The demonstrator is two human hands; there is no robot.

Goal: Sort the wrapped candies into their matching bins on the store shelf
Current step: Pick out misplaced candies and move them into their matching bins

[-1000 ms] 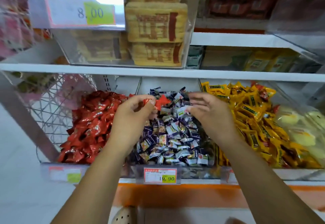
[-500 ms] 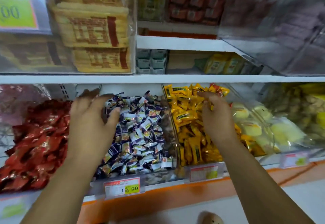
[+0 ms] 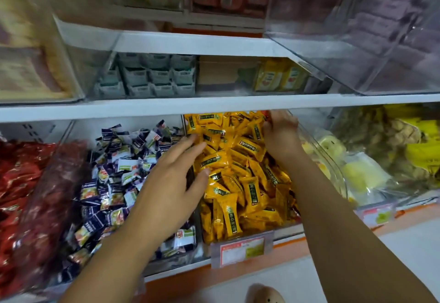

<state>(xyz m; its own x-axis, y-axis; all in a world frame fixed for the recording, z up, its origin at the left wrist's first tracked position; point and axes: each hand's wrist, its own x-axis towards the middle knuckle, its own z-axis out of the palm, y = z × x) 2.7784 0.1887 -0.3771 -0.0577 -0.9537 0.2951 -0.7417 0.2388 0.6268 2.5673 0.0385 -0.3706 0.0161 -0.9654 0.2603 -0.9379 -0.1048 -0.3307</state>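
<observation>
The right hand (image 3: 281, 136) lay at the back of the yellow candies (image 3: 240, 183), its fingers (image 3: 279, 117) dug among the wrappers with the tips hidden, so whether they pinched anything could not be told; a red scrap (image 3: 266, 113) beside them was too small to identify; the left hand (image 3: 171, 183) hid part of the divider (image 3: 198, 236) between those candies and the purple candies (image 3: 112, 179). The price tag (image 3: 241, 249) was too blurred to read; the red candies (image 3: 21, 195) were cut off by the left edge; the upper bins (image 3: 371, 28) were smeared; a beige object (image 3: 265, 294) was cropped at the bottom.
</observation>
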